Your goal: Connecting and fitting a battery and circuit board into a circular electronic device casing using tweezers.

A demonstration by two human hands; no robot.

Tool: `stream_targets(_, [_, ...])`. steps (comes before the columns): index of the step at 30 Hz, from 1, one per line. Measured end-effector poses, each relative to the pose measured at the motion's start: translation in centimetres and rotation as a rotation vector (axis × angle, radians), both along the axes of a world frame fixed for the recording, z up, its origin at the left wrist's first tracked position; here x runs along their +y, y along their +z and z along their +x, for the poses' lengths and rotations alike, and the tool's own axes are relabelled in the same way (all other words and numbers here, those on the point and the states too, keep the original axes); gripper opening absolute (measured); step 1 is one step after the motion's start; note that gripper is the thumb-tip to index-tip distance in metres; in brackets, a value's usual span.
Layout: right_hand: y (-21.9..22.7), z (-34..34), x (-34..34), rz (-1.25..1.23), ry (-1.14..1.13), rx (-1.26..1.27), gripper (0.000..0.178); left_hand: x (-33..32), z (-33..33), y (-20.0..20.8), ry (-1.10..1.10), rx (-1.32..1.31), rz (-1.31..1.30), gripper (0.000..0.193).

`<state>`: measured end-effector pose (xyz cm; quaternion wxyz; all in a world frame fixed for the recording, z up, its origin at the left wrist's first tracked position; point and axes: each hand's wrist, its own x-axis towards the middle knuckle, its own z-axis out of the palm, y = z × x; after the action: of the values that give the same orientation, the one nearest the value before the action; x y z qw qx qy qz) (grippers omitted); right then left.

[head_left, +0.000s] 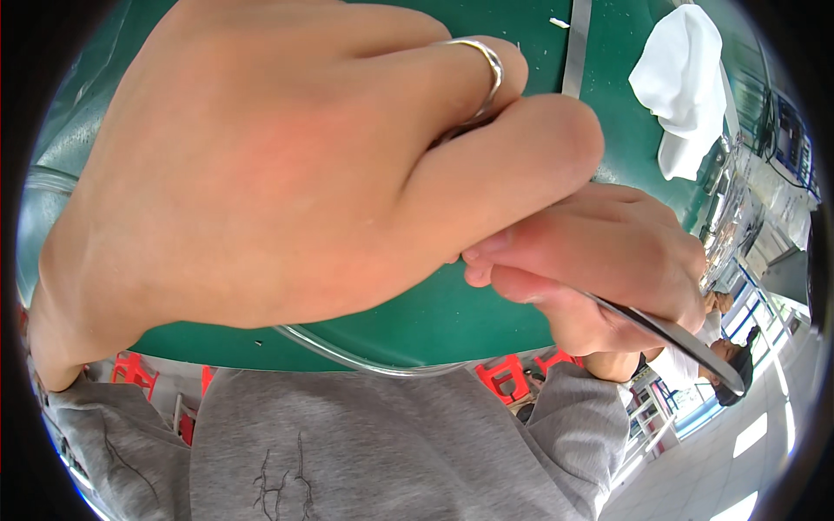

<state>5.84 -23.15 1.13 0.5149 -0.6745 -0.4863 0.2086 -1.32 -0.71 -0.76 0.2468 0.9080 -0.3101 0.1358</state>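
Note:
My left hand (pixel 261 165), with a silver ring on one finger, fills much of the view from the left. Its fingers are curled closed, and whatever is inside them is hidden behind the back of the hand. Just right of it, and partly covered by it, is my right hand (pixel 617 252), closed with the fingertips drawn together. From the right hand a slim metal tool (pixel 686 343), possibly tweezers, sticks out toward the lower right with its rounded end outward. Its working end cannot be seen. Both hands are close together above a green tabletop (pixel 417 321).
A white cloth (pixel 682 82) lies at the far right of the table. Near it a flat metal strip (pixel 576 48) runs away from me. A clear tube (pixel 347 354) follows the near edge. Red stools (pixel 502 379) stand below, and another person (pixel 734 360) is in the right background.

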Motion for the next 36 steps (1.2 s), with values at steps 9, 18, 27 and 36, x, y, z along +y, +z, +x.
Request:
stream_targets(9, [-0.1, -0.5, 0.1, -0.082, -0.131, 0.115, 0.033, -1.0, 0.3, -0.3, 0.040, 0.022, -0.041, 0.052])
stream_targets(18, [0.1, -1.0, 0.2, -0.032, -0.101, 0.005, 0.009, -0.3, -0.4, 0.6, 0.044, 0.079, -0.002, 0.056])
stream_targets(27, [0.2, -1.2, 0.0, 0.046, -0.012, -0.289, 0.015, -0.2, -0.5, 0.6, 0.051, 0.043, -0.013, 0.062])
stream_targets(36, [0.6, -1.4, -0.3, -0.023, -0.035, -0.356, 0.024, -0.5, -0.8, 0.7, 0.097, 0.029, -0.012, 0.063])
